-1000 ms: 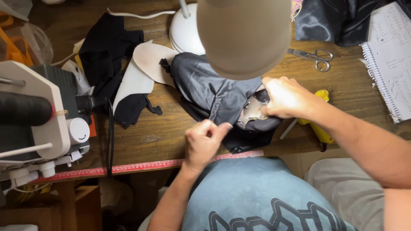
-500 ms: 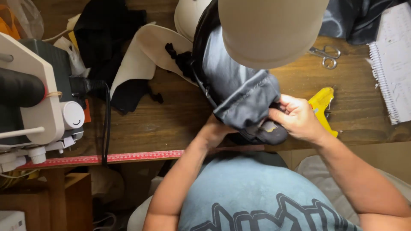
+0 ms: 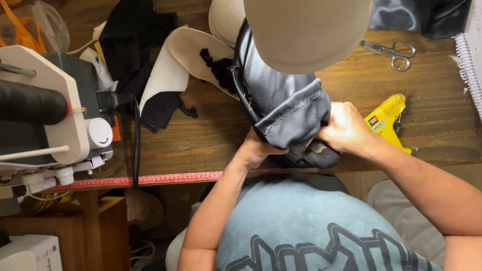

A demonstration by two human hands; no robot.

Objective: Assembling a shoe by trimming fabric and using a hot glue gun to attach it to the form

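Note:
A dark grey satin fabric piece (image 3: 281,95) with a stitched hem lies folded on the wooden table (image 3: 201,135), partly under a beige lamp shade (image 3: 306,30). My left hand (image 3: 253,150) reaches under the fabric's near edge, with the fingers hidden beneath the cloth. My right hand (image 3: 346,130) grips the fabric's right end, thumb pressed on the hem. The two hands hold the bundle between them at the table's front edge.
A sewing machine (image 3: 45,115) with a black cord (image 3: 135,140) stands at left. Black cloth scraps (image 3: 135,40) and white foam pieces (image 3: 165,75) lie behind. A yellow glue gun (image 3: 386,118), scissors (image 3: 391,49) and a spiral notebook (image 3: 469,65) sit at right. A red measuring tape (image 3: 150,179) lines the table edge.
My left hand went from a closed fist in front of the fabric to under its near edge. The fabric was drawn closer and bunched up between both hands.

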